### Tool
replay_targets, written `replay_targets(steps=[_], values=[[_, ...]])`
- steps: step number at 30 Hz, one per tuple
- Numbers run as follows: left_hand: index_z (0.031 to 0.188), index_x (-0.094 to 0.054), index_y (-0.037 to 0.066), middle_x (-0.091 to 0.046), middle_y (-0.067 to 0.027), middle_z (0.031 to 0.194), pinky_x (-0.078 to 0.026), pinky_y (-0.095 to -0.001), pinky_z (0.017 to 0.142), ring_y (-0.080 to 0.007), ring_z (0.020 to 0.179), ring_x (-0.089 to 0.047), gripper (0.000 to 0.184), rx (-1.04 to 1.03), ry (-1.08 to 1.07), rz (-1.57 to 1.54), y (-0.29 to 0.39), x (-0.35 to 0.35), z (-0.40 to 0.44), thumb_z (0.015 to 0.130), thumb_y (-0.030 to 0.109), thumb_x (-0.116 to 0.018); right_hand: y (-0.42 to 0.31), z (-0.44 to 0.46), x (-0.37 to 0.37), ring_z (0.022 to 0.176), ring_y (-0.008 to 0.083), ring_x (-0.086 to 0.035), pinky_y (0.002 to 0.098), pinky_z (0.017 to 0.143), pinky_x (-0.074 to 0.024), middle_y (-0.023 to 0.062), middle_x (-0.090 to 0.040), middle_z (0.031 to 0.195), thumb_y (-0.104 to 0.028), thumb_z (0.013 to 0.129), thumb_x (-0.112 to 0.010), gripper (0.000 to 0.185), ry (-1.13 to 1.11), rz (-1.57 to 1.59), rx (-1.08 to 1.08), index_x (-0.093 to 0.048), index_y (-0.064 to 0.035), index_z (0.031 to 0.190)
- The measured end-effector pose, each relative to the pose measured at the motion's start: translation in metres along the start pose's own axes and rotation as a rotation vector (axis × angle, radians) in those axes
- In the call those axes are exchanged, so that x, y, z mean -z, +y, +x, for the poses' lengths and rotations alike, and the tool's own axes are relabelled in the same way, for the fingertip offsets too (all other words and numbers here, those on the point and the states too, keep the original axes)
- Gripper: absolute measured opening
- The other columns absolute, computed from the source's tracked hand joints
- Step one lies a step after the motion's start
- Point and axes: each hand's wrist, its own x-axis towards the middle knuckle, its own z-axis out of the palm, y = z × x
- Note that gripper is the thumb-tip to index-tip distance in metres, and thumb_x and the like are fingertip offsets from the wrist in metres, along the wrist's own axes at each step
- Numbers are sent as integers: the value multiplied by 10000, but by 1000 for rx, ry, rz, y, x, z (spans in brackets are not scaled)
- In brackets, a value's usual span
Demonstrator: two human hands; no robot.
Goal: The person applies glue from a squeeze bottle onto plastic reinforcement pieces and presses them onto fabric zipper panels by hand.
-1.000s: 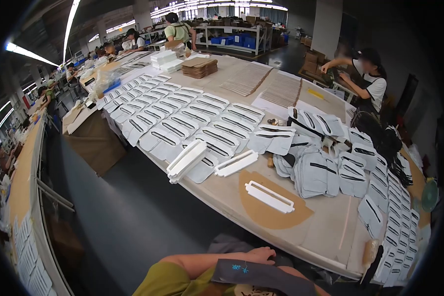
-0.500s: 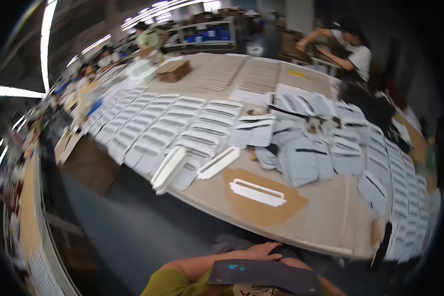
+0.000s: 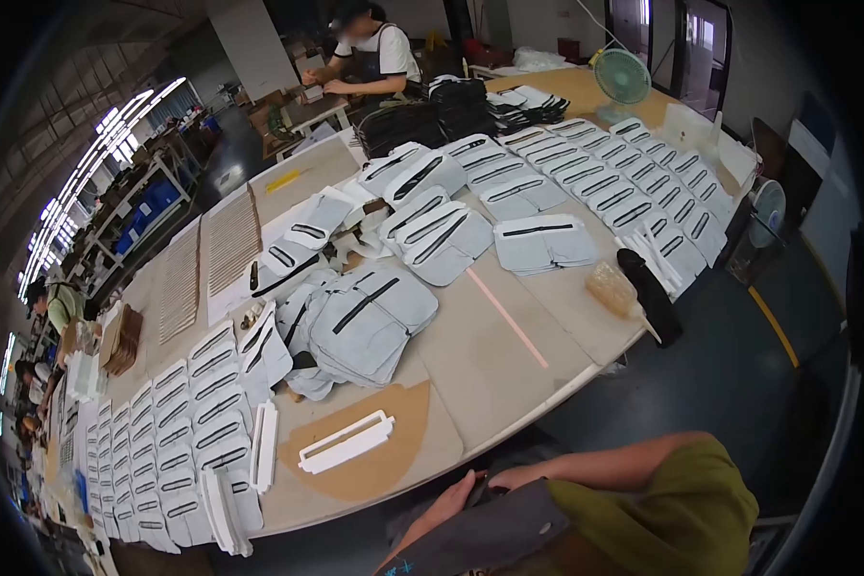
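My left hand (image 3: 455, 495) is at the front of my body, below the table edge, with its fingers stretched out. Close beside it is my right hand (image 3: 518, 477), partly covered by the dark apron (image 3: 509, 526), so its fingers cannot be made out. No object shows clearly in either hand. Nearest on the tabletop, a white slotted frame (image 3: 355, 451) lies on a brown board (image 3: 355, 482) with a curved edge. Beyond it is a heap of pale grey fabric panels (image 3: 394, 331) with black slits. More white slotted strips (image 3: 264, 446) lie left of the board.
Rows of pale panels (image 3: 178, 461) cover the table's left, and more panels (image 3: 595, 182) its far right. A tape-like roll (image 3: 612, 291) and a black object (image 3: 648, 298) sit at the right edge. Fans (image 3: 622, 77) stand beyond. A person (image 3: 379, 58) works across the table.
My view has swung to the right, so the table's right side, the fans and my right arm now show. Both hands are now seen low at my body, where one was visible before.
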Motion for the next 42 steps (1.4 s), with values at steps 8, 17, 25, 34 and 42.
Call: replay_targets(steps=[8,17,25,34,42], values=[[1453,-533,0,-579,-169,1438,-334,-312,1160,-211,1342,-510,667,160,-90,68,-23,10,20,1110,537,-333,-82,-53,29,1126,168,-612,339,992,-488,72,-655,1251,-184,962,-697,408,37,123,21,-597,-25,1324],[1532,-464,54,-558,-79,1482,-354,-279,1139,-148,1353,-496,540,99,-134,-225,-2,17,-12,1110,391,-471,-194,-101,79,921,170,-687,306,836,-553,111,-677,1139,-214,1038,-629,415,333,690,670,-542,1,1383],[1185,-717,-22,-656,-163,1299,-519,-362,945,-246,1171,-640,247,-607,141,41,121,38,-118,962,50,-638,-210,-42,110,684,156,-673,272,613,-537,83,-722,955,-504,1094,-418,590,328,1183,620,-556,-8,1384],[1116,-757,84,-670,-90,1182,-496,-406,895,-307,1062,-607,355,-1026,576,969,194,15,-72,768,127,-814,-202,-27,74,498,124,-544,246,406,-352,65,-640,713,-490,1076,-466,471,241,1308,90,-663,-62,1064],[1043,-778,141,-626,-29,953,-495,-355,698,-244,842,-599,253,-922,280,977,164,13,-59,796,174,-822,-183,-54,49,517,55,-356,226,432,-262,-22,-430,668,-400,1065,-508,289,-210,1038,-16,-514,-153,915]])
